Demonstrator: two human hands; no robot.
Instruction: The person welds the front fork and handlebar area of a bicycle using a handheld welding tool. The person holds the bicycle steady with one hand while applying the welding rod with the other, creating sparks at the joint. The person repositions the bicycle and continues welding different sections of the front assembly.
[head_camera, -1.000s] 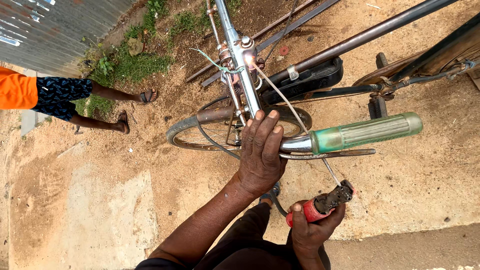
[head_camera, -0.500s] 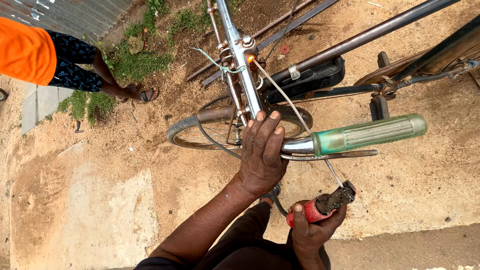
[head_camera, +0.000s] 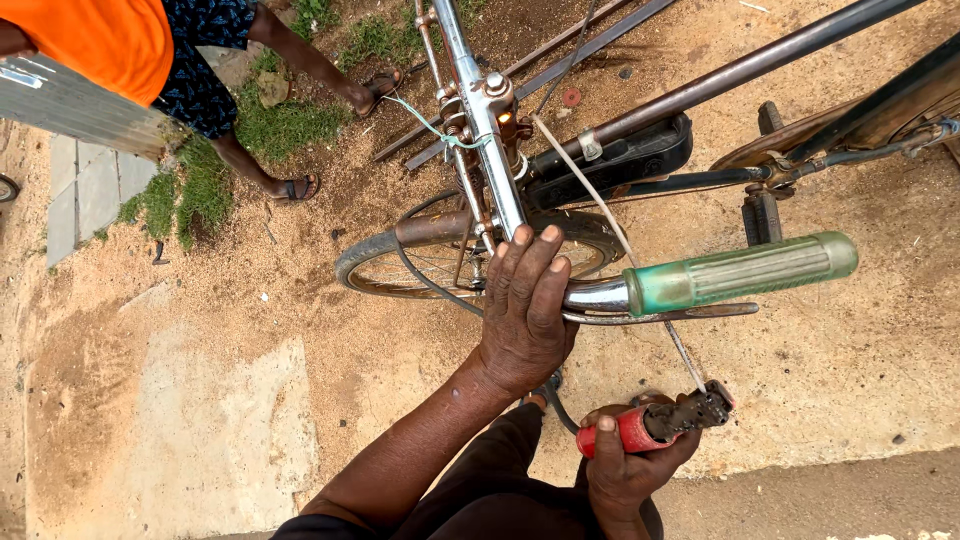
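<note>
While sandy ground lies open at left, the left hand (head_camera: 525, 315) wraps the handlebar (head_camera: 600, 296) beside its green grip (head_camera: 740, 272); the right hand (head_camera: 628, 468), low, clutches red pliers (head_camera: 655, 425) pinching a cable (head_camera: 685, 357).

A bright chromed metal handlebar (head_camera: 590, 296), glossy where it meets a ribbed, translucent green plastic grip (head_camera: 740, 272), sits under the person's left hand (head_camera: 525, 310). Just below that grip, the right hand (head_camera: 625, 470) closes on pliers with smooth red plastic-coated handles (head_camera: 622, 432) and dull, dark metal jaws, biting a thin bare wire cable (head_camera: 690, 360). Beyond the handlebar, the polished steel stem (head_camera: 480, 110) gleams, while the brown painted frame tube (head_camera: 720, 80) looks worn and matt. The black rubber front tyre (head_camera: 370, 262) is dusty. Around the bicycle lies rough, sandy earth (head_camera: 200, 330); a bystander's orange cloth shirt (head_camera: 100, 40) shows far above the tyre.
</note>
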